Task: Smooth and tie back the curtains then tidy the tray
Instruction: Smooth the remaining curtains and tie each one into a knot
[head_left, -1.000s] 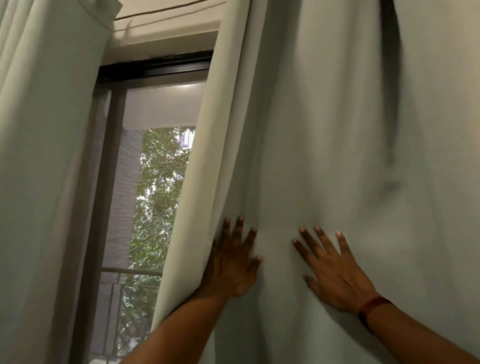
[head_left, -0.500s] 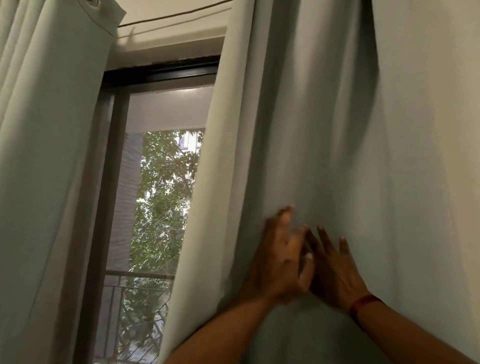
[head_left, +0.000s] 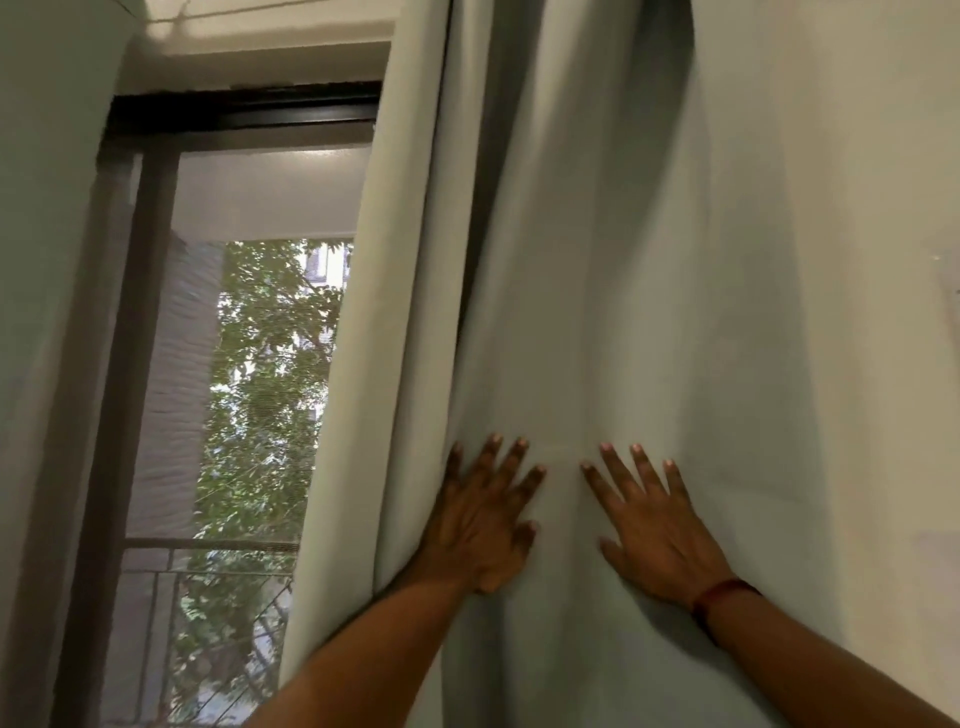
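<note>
A pale grey-green curtain (head_left: 623, 286) hangs on the right and fills most of the view, with long folds near its left edge. My left hand (head_left: 480, 525) lies flat on the fabric with fingers spread, close to the curtain's left edge. My right hand (head_left: 652, 525) presses flat on the same panel a short way to the right, fingers spread, a dark red band on its wrist. Neither hand grips the cloth. A second curtain (head_left: 47, 312) of the same colour hangs at the far left. No tray is in view.
Between the two curtains a dark-framed window (head_left: 244, 111) shows green trees (head_left: 265, 395) and a metal railing (head_left: 208, 545) outside. A pale wall (head_left: 883, 208) stands at the far right behind the curtain.
Half a second ago my hands overlapped on the fabric; now they lie apart and flat, as they did a second ago. The view has shifted a little to the right.
</note>
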